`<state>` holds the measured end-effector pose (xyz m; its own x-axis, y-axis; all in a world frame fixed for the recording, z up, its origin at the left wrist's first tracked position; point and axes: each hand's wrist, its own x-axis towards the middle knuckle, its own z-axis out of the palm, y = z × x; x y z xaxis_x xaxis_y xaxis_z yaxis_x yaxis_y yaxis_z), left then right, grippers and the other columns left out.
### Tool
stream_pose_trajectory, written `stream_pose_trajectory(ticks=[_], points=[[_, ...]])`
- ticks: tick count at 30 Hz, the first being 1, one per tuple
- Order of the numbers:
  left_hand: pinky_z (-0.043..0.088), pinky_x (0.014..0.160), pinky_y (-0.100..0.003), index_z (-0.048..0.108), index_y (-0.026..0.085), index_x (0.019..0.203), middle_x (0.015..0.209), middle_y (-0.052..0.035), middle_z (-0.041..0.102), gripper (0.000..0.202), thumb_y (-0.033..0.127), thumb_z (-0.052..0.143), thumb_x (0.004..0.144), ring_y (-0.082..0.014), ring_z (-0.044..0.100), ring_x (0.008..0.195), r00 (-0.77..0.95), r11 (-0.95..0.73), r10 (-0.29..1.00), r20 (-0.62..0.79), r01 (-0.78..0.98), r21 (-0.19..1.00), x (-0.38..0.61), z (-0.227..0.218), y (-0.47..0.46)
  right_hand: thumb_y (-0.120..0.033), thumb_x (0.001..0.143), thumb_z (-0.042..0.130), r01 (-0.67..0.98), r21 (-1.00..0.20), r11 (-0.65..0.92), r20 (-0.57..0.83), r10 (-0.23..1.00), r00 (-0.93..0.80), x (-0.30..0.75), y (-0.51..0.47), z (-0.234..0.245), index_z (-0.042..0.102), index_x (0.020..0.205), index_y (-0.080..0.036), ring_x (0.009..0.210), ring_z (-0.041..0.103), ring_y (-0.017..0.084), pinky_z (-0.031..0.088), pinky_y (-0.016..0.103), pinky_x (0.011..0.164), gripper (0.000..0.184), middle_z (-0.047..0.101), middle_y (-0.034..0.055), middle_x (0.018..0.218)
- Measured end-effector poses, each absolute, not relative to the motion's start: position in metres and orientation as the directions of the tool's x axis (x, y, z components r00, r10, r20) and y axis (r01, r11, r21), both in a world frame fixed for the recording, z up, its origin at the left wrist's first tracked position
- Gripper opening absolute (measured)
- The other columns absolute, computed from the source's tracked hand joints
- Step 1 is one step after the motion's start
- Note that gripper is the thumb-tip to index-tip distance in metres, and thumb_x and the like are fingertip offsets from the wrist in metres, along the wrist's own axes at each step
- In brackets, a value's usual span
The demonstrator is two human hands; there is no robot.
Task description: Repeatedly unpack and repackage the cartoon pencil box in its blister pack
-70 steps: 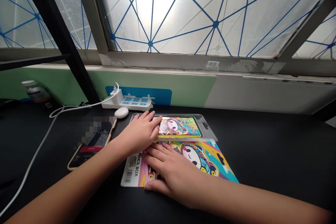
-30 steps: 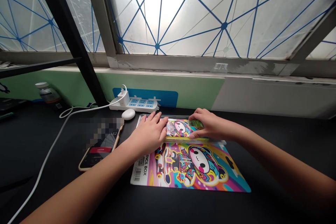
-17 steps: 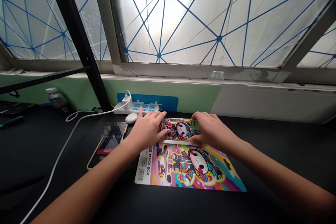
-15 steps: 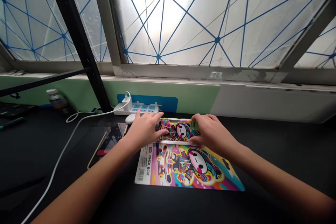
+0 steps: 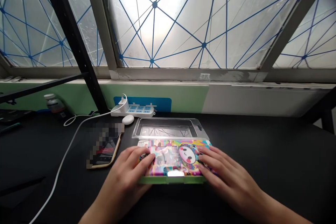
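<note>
The left hand [image 5: 126, 176] and right hand [image 5: 227, 178] clasp the two ends of a colourful cartoon pencil box [image 5: 173, 162], fingers spread and curled over its lid, low on the black desk [image 5: 275, 154]. At the box's 12 o'clock lies a clear plastic blister tray [image 5: 169, 128]; at its 10 o'clock a smartphone [image 5: 103, 148]; toward 11 o'clock a white power strip [image 5: 132, 109].

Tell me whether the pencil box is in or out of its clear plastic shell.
Out. The pencil box lies between the left hand and right hand; the clear plastic shell sits empty behind it.
</note>
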<state>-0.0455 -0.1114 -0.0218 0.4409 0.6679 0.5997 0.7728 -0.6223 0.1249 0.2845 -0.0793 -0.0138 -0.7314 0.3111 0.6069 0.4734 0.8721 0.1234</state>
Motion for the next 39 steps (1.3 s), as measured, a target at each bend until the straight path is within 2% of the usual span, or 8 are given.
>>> stream_pose_trajectory(ticks=[4,9,13,22,28,31,35,39], points=[[0.044,0.111,-0.049,0.042,0.029,0.147,0.152,-0.0118,0.047,0.069,0.035,0.074,0.086,-0.0343,0.047,0.137,0.292,-0.455,0.868,0.402,0.793,0.406,-0.046,-0.042,-0.122,-0.01,0.096,0.048,0.477,0.172,0.862,0.581,0.302,-0.756,0.28,-0.081,-0.029,0.062,0.118,-0.018,0.131,0.057,0.031,0.053,0.048,0.104,0.027,0.069,0.0177,0.129],[0.042,0.112,-0.049,0.02,0.032,0.157,0.152,-0.0107,0.048,0.082,0.043,0.067,0.09,-0.0302,0.049,0.138,0.048,-0.121,0.991,0.125,0.721,0.682,-0.055,-0.032,-0.127,-0.025,0.091,0.062,0.535,-0.072,0.841,0.513,0.492,-0.703,0.278,-0.072,-0.028,0.053,0.118,-0.022,0.123,0.064,0.031,0.058,0.047,0.097,0.029,0.066,0.0182,0.134],[0.035,0.115,-0.053,0.011,0.036,0.16,0.15,-0.0095,0.051,0.092,0.04,0.068,0.088,-0.0308,0.047,0.14,0.05,-0.123,0.991,0.125,0.723,0.68,-0.058,-0.031,-0.13,-0.045,0.082,0.075,0.638,-0.286,0.715,0.378,0.696,-0.61,0.286,-0.067,-0.024,0.045,0.137,-0.022,0.124,0.062,0.034,0.057,0.048,0.097,0.067,0.062,0.0187,0.138],[0.035,0.115,-0.054,0.014,0.034,0.161,0.146,-0.0124,0.052,0.089,0.038,0.067,0.09,-0.0325,0.047,0.138,0.072,-0.155,0.986,0.151,0.739,0.656,-0.054,-0.039,-0.124,-0.054,0.077,0.078,0.609,-0.52,0.599,0.21,0.781,-0.589,0.295,-0.058,-0.014,0.062,0.125,-0.026,0.125,0.061,0.034,0.053,0.044,0.1,0.057,0.065,0.0126,0.137],[0.038,0.113,-0.05,0.007,0.039,0.161,0.15,-0.0092,0.049,0.097,0.036,0.07,0.087,-0.0308,0.046,0.139,0.12,-0.193,0.98,0.156,0.742,0.642,-0.053,-0.041,-0.124,-0.063,0.093,0.051,0.549,-0.762,0.343,0.219,0.935,-0.281,0.29,-0.045,-0.017,0.073,0.096,-0.023,0.076,0.071,0.026,0.056,0.032,0.065,0.046,0.075,0.0045,0.084],[0.038,0.112,-0.053,-0.002,0.041,0.16,0.149,-0.0092,0.05,0.105,0.036,0.072,0.086,-0.0321,0.046,0.138,0.117,-0.18,0.983,0.141,0.762,0.622,-0.051,-0.04,-0.125,-0.063,0.093,0.053,0.465,-0.859,0.213,0.16,0.976,-0.151,0.287,-0.036,-0.021,0.074,0.101,-0.021,0.075,0.068,0.026,0.054,0.031,0.06,0.047,0.071,0.0033,0.077],[0.039,0.11,-0.055,-0.005,0.041,0.16,0.147,-0.0103,0.051,0.106,0.039,0.071,0.086,-0.0342,0.045,0.138,0.104,-0.159,0.987,0.125,0.782,0.602,-0.05,-0.04,-0.127,-0.063,0.091,0.056,0.44,-0.88,0.179,0.136,0.982,-0.127,0.288,-0.033,-0.024,0.074,0.102,-0.022,0.068,0.065,0.024,0.053,0.031,0.057,0.045,0.068,0.0016,0.071],[0.034,0.113,-0.06,-0.003,0.04,0.16,0.149,-0.0097,0.05,0.099,0.045,0.066,0.089,-0.0356,0.043,0.14,0.1,-0.172,0.983,0.154,0.799,0.576,-0.049,-0.044,-0.126,-0.061,0.094,0.052,0.514,-0.811,0.28,0.239,0.96,-0.147,0.291,-0.038,-0.021,0.074,0.097,-0.025,0.079,0.068,0.027,0.057,0.035,0.068,0.043,0.069,0.0034,0.077]])
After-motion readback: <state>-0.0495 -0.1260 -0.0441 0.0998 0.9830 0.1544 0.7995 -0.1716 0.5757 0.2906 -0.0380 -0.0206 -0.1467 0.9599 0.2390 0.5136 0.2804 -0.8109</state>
